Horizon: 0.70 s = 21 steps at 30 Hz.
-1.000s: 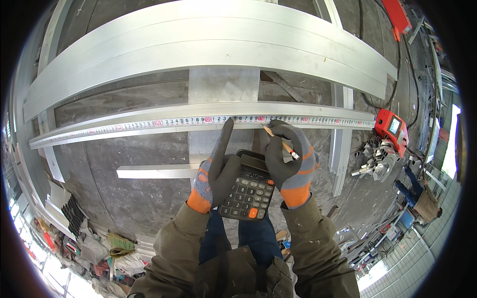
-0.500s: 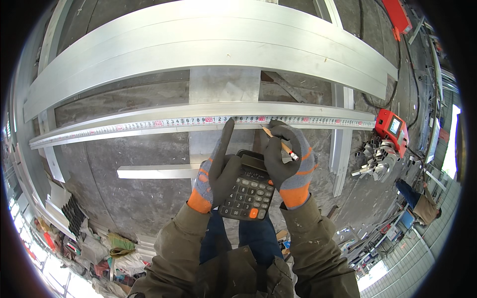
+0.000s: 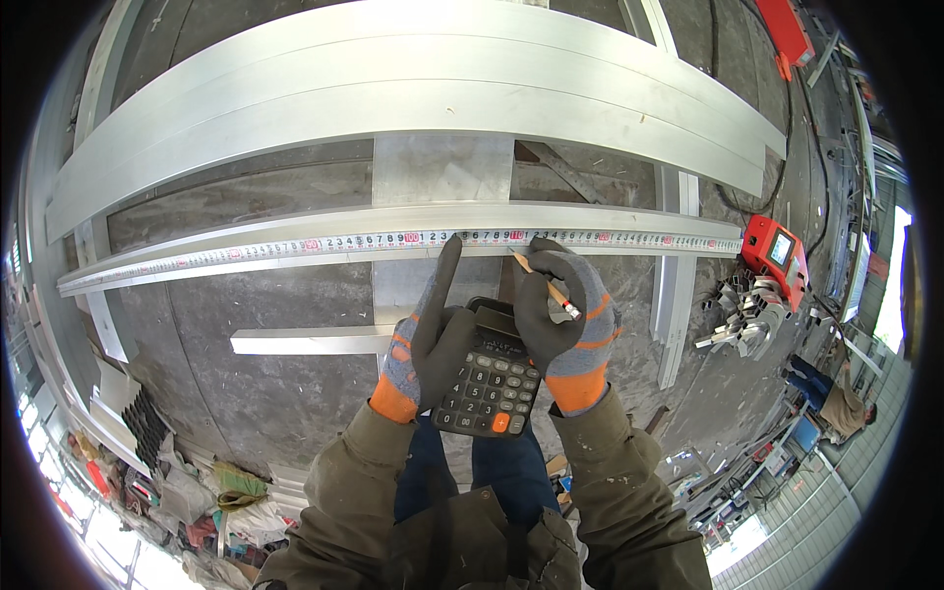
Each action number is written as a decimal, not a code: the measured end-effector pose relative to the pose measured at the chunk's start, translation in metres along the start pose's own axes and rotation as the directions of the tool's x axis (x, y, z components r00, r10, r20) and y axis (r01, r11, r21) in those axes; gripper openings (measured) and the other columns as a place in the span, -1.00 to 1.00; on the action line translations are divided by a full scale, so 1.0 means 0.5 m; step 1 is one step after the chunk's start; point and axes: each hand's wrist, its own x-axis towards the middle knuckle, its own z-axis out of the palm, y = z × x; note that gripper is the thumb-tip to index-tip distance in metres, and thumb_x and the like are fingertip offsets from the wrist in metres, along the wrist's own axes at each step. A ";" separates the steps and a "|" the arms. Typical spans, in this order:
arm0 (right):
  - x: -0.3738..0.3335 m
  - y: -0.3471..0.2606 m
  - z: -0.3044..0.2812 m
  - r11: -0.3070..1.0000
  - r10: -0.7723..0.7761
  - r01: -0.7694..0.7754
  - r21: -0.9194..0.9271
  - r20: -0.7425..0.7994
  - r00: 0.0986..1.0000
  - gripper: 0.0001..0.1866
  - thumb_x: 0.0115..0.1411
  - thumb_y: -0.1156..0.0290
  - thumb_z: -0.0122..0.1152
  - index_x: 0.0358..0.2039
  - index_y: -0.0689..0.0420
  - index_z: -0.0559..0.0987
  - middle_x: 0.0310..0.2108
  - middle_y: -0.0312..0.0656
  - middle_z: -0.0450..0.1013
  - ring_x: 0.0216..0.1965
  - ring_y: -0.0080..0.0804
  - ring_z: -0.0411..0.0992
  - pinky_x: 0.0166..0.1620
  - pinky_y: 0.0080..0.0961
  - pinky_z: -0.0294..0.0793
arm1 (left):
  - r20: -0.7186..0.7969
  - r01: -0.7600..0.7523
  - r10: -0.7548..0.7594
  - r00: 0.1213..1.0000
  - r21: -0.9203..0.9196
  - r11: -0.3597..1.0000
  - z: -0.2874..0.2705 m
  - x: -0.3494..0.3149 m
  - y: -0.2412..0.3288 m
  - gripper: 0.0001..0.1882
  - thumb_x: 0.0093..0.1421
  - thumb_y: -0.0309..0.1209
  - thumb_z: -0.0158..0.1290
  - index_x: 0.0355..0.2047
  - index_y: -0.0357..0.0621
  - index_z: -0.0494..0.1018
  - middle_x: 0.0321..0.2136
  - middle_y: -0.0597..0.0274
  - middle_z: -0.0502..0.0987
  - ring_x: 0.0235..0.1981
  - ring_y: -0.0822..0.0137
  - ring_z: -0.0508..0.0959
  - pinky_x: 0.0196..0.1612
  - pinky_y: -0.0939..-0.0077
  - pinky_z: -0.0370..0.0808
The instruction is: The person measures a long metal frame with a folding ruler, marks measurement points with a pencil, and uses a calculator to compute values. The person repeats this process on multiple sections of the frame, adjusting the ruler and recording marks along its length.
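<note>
An extended tape measure (image 3: 344,243) lies along a long aluminium profile (image 3: 590,218) that runs left to right in front of me. My left hand (image 3: 429,344), in a grey and orange work glove, stretches its index finger onto the tape. Its thumb and other fingers hold a black calculator (image 3: 485,393), which has one orange key. In my right hand (image 3: 575,320), gloved alike, a wooden pencil (image 3: 562,299) is gripped with its tip at the profile's near edge. The right index fingertip touches the tape a little right of the left one.
Wide aluminium boards (image 3: 413,88) lie beyond the profile. A short aluminium bar (image 3: 310,340) sits at left. At the right end stand a red device (image 3: 775,258) with a screen and a pile of metal offcuts (image 3: 742,320). Another person (image 3: 844,405) is at far right.
My right hand has shifted slightly left and toward me, and the pencil tip has moved a little left along the profile's edge. My left hand and the calculator stay almost still.
</note>
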 end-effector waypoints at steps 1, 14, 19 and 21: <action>0.000 0.000 0.000 1.000 0.004 -0.004 0.011 0.000 1.000 -0.76 0.16 0.65 0.30 -0.13 0.23 0.62 -0.11 0.01 0.64 -0.11 -0.12 0.65 -0.03 -0.33 0.64 | -0.001 0.000 0.000 1.000 -0.006 1.000 0.001 0.000 0.005 -0.69 0.43 -0.41 0.09 0.10 -0.32 0.46 -0.33 0.30 0.58 -0.37 0.54 0.50 -0.36 0.50 0.48; -0.002 0.019 0.003 0.999 -0.032 0.032 0.007 -0.005 0.999 -0.67 0.08 0.53 0.42 -0.11 0.18 0.63 -0.18 -0.05 0.62 -0.16 -0.02 0.61 -0.11 -0.26 0.60 | -0.022 -0.074 0.074 0.997 0.007 0.997 0.011 0.005 -0.017 -0.61 0.43 -0.42 0.08 0.21 -0.29 0.43 -0.31 0.23 0.60 -0.36 0.51 0.53 -0.37 0.47 0.50; -0.003 0.011 -0.002 1.000 -0.008 0.008 0.012 0.007 1.000 -0.76 0.17 0.61 0.30 -0.12 0.23 0.63 -0.11 0.01 0.64 -0.12 -0.11 0.65 -0.01 -0.32 0.63 | -0.037 -0.059 0.060 0.998 0.030 0.998 0.006 -0.004 0.013 -0.61 0.43 -0.41 0.08 0.20 -0.29 0.43 -0.31 0.21 0.61 -0.36 0.48 0.54 -0.36 0.44 0.51; -0.001 0.007 -0.003 1.000 0.006 -0.006 0.006 0.012 1.000 -0.75 0.16 0.63 0.31 -0.12 0.23 0.63 -0.11 0.00 0.64 -0.12 -0.10 0.64 0.00 -0.32 0.62 | -0.041 -0.083 0.084 0.996 0.037 0.996 0.007 -0.001 0.018 -0.61 0.43 -0.41 0.07 0.21 -0.28 0.42 -0.30 0.20 0.62 -0.36 0.46 0.54 -0.36 0.42 0.51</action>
